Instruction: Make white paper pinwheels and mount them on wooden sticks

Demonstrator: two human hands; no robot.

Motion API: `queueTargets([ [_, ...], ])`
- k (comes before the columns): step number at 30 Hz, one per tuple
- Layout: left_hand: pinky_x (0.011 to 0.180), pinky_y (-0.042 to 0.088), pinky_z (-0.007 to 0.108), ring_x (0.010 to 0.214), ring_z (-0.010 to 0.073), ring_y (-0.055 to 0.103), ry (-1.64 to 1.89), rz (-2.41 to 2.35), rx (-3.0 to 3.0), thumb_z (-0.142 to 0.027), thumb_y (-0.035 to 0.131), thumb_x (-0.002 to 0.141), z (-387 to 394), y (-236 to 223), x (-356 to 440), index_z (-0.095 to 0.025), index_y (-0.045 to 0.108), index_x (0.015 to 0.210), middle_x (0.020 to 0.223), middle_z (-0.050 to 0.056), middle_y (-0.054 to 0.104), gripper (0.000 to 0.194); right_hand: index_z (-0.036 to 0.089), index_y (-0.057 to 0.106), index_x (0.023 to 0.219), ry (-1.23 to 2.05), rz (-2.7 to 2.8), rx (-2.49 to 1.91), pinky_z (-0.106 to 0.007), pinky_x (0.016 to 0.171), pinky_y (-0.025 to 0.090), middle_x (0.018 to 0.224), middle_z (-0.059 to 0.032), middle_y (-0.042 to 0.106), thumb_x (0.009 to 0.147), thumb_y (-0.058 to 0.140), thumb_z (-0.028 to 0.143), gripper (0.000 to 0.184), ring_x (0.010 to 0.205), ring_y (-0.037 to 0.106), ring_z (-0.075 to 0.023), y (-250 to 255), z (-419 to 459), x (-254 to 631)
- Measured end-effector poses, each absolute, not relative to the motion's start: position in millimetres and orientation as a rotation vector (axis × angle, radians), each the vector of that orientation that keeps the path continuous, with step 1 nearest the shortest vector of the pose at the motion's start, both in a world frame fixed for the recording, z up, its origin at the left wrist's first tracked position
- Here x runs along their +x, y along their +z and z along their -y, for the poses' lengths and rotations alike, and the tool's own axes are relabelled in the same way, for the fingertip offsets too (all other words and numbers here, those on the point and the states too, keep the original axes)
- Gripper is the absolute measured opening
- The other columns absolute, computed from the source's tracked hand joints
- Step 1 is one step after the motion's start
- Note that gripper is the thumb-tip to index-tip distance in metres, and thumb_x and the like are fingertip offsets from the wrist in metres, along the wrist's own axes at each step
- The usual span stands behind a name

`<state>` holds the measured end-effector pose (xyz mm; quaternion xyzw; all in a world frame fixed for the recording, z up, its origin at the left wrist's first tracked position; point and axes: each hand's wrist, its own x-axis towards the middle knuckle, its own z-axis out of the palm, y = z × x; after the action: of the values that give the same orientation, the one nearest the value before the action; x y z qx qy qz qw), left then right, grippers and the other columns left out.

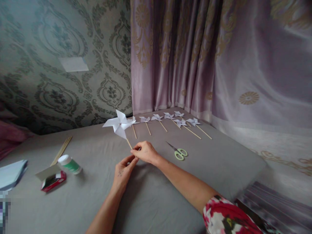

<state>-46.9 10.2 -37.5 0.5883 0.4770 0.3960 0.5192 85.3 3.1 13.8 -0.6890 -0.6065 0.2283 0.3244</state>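
Observation:
A white paper pinwheel (118, 124) on a thin wooden stick is held up over the grey surface (151, 195). My right hand (147, 152) pinches the stick near its lower end. My left hand (123, 170) sits just below, fingertips closed on the bottom of the same stick. Behind the raised pinwheel, several finished white pinwheels (180, 123) on sticks lie in a row near the curtain.
Green-handled scissors (178, 151) lie right of my hands. At the left are a green-and-white glue bottle (70, 163), a red-and-white box (52, 182), spare wooden sticks (61, 150) and a stack of white paper (12, 174). A purple curtain (219, 65) hangs behind.

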Motion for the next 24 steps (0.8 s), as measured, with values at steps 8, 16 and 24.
queueTargets([
  [8, 0.077, 0.050, 0.028, 0.087, 0.0232, 0.066, 0.914, -1.218, 1.420, -0.064, 0.069, 0.058, -7.7, -32.1, -47.9, -0.012, 0.072, 0.097, 0.087, 0.010, 0.074, 0.065, 0.016, 0.074, 0.094, 0.422, 1.458, -1.943, -0.023, 0.074, 0.049, 0.093, -0.0062, 0.075, 0.081, 0.059, 0.029, 0.023, 0.084, 0.069, -0.0167, 12.0, 11.8, 182.1],
  [16, 0.076, 0.050, 0.030, 0.085, 0.0241, 0.067, 0.820, -1.259, 1.432, -0.062, 0.069, 0.054, -8.5, -28.1, -46.1, -0.014, 0.072, 0.092, 0.087, 0.009, 0.074, 0.061, 0.013, 0.072, 0.099, 0.231, 1.303, -2.192, -0.026, 0.079, 0.046, 0.100, -0.0119, 0.073, 0.086, 0.051, 0.027, 0.028, 0.093, 0.067, -0.0196, -4.8, 35.9, 262.2],
  [24, 0.081, 0.052, 0.033, 0.090, 0.0265, 0.068, 0.753, -1.275, 1.474, -0.061, 0.066, 0.058, -8.9, -25.6, -47.2, -0.014, 0.071, 0.097, 0.092, 0.010, 0.074, 0.062, 0.018, 0.073, 0.098, 0.168, 1.225, -2.429, -0.024, 0.075, 0.044, 0.100, -0.0130, 0.073, 0.087, 0.050, 0.027, 0.027, 0.095, 0.067, -0.0212, -17.2, 35.9, 280.1],
])
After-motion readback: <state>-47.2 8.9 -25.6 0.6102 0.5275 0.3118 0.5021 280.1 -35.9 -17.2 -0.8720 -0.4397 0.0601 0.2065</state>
